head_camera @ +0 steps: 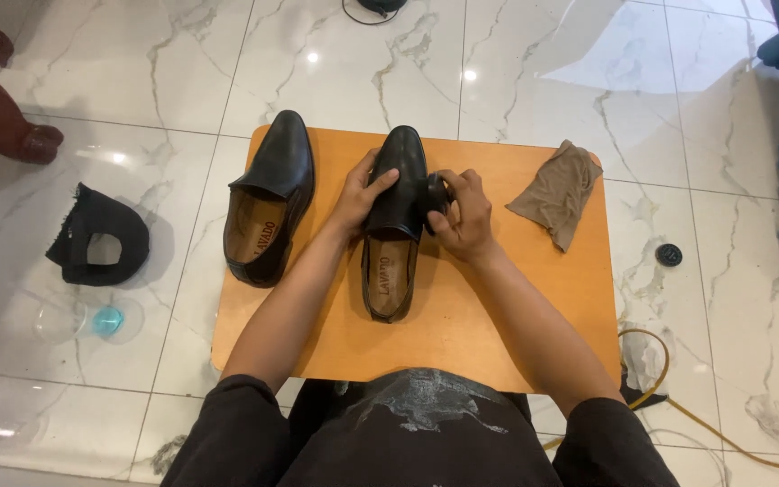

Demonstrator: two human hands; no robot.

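two hands on a black leather shoe

we see an orange table (516, 316) under both hands, set on a marble floor (137, 72). the black shoe (396, 216) lies between our hands, toe pointing away from us. its mate (268, 207) sits well to the left of the left hand, untouched. a tan cloth (559, 191) lies crumpled to the right of the right hand. our left hand (356, 200) wraps the shoe's upper from its left side, fingers closed on it. our right hand (463, 216) is curled around a small dark object (437, 191) pressed against the shoe's right side; we cannot tell what it is. we judge the shoe light, stiff in the sole and smooth, perhaps slippery, on the leather, best held across the upper or by the heel.
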